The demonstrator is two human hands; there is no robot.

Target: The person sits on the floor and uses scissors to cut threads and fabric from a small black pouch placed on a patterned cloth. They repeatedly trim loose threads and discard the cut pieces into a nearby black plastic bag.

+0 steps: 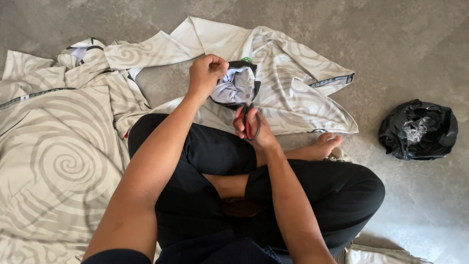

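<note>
Floor: bare grey concrete (391, 39) with a mottled, slightly worn surface, covering the whole visible area. No walls, windows or furniture in frame. Lighting: soft, even daylight with faint shadows. A crumpled black plastic bag (418, 130) containing pale thread scraps rests on the floor at the right. Cream fabric with grey swirl print (53, 161) is spread over the left floor area.

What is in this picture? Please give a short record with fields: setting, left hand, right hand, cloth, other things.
setting: person sitting cross-legged on a grey floor
left hand: left hand grips the dark-edged fabric piece
right hand: right hand holds red-handled scissors, blades at the fabric piece
cloth: beige swirl-patterned cloth spread on the floor
other things: black plastic bag to the right; bare foot
</note>
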